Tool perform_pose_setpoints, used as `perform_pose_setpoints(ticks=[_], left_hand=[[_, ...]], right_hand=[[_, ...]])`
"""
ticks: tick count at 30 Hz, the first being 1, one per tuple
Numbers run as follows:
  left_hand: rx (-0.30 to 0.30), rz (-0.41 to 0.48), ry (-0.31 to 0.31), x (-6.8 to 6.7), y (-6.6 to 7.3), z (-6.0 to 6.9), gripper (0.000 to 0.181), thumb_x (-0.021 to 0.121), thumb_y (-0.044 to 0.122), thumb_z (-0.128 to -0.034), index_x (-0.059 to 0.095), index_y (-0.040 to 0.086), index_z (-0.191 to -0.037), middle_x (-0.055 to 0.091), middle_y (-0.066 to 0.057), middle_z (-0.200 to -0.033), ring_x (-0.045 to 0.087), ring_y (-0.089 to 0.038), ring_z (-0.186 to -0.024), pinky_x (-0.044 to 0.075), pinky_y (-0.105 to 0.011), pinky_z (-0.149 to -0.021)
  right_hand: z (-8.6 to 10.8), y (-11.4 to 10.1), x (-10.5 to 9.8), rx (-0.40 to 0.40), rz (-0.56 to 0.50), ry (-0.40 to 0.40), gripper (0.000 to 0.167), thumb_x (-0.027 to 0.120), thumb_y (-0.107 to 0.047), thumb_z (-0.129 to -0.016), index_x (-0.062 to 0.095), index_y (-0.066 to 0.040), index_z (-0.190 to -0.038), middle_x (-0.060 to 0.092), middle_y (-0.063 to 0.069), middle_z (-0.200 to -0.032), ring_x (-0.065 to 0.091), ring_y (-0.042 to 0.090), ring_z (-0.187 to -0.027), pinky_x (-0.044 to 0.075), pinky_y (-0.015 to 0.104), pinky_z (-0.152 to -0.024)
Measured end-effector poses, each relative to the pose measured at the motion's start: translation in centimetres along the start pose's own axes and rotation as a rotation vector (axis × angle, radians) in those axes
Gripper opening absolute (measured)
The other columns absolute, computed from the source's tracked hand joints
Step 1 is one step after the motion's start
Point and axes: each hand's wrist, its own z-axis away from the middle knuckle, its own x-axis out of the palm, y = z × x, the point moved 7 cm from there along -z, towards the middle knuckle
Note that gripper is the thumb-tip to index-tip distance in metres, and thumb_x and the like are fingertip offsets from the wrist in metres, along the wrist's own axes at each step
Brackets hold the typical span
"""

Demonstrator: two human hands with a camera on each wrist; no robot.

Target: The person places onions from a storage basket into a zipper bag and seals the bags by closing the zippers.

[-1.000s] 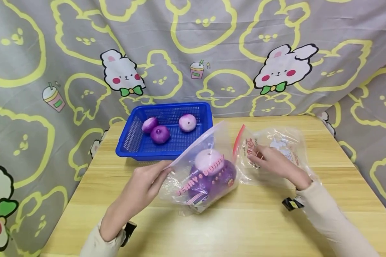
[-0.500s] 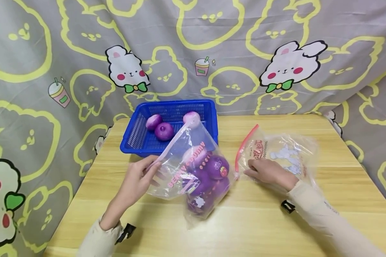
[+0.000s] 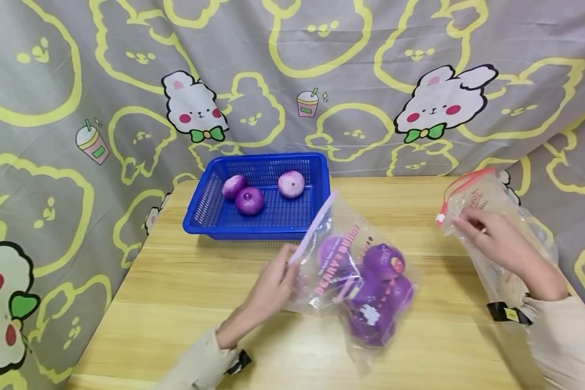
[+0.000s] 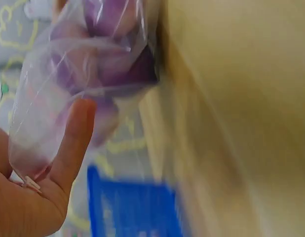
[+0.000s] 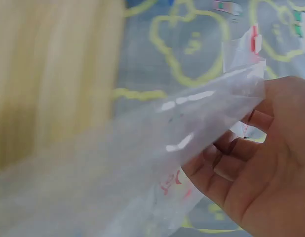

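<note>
My left hand (image 3: pixel 268 284) grips the pink zip edge of a clear zip bag (image 3: pixel 333 260) printed "Berry Bunny". Several purple onions (image 3: pixel 372 292) fill that bag's lower part. In the left wrist view the same bag (image 4: pixel 36 98) hangs from the hand (image 4: pixel 49 192), its onions blurred. At the right of the table, my right hand (image 3: pixel 507 249) pinches a second clear zip bag (image 3: pixel 492 271) with a red zip, near its slider. The right wrist view has this bag (image 5: pixel 142 128) stretching away from the curled fingers (image 5: pixel 226 163); no onion shows inside it.
A blue plastic basket (image 3: pixel 214 234) stands at the back left of the wooden table (image 3: pixel 175 303). Inside it lie two onions (image 3: pixel 249 200) side by side and one onion (image 3: pixel 291 184) apart. A patterned curtain (image 3: pixel 253 43) hangs close behind the table.
My left hand has carried the onion-filled bag to the right, away from in front of the basket. My right hand has drawn the red-zip bag further right and lifted its zip end.
</note>
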Motion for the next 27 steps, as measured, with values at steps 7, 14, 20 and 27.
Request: perform_pose_setpoints(ticks=[7,14,20,27], left_hand=[[-0.062,0.152,-0.009,5.9,0.3,-1.5,0.014,0.045,0.006,-0.1029,0.048,0.008,-0.116,0.071,-0.010,-0.085,0.054,-0.011,-0.053,0.043,-0.024,-0.043],[-0.030,0.157,-0.071,11.3,0.5,-4.4,0.011,0.049,0.005,-0.1003,0.043,0.011,-0.107,0.072,0.001,-0.079,0.062,-0.008,-0.055,0.044,-0.024,-0.040],[0.032,-0.322,-0.165,13.0,-0.2,-5.9,0.023,0.055,0.017,-0.1007,0.047,0.005,-0.118,0.048,0.004,-0.061,0.044,-0.005,-0.042,0.039,-0.022,-0.036],[0.178,-0.653,-0.123,9.8,2.7,-5.5,0.035,0.049,0.037,-0.1047,0.060,0.005,-0.112,0.041,0.007,-0.056,0.036,-0.004,-0.042,0.033,-0.020,-0.036]], right_hand=[[0.1,-4.6,-2.9,-0.047,0.095,0.105,0.036,0.066,-0.019,-0.097,0.045,-0.023,-0.068,0.042,-0.008,-0.062,0.046,0.005,-0.057,0.031,0.020,-0.052],[0.2,-8.8,-4.5,-0.147,0.254,0.237,0.012,0.072,-0.011,-0.090,0.063,-0.008,-0.082,0.062,0.012,-0.096,0.057,0.029,-0.079,0.045,0.047,-0.063],[0.9,-12.9,-5.6,-0.330,0.254,0.336,0.040,0.049,-0.033,-0.105,0.070,0.001,-0.098,0.065,0.018,-0.109,0.059,0.037,-0.104,0.045,0.041,-0.096],[3.0,-18.4,-4.7,-0.572,0.213,0.433,0.041,0.046,-0.031,-0.106,0.073,-0.001,-0.097,0.070,0.016,-0.102,0.065,0.037,-0.090,0.047,0.036,-0.099]])
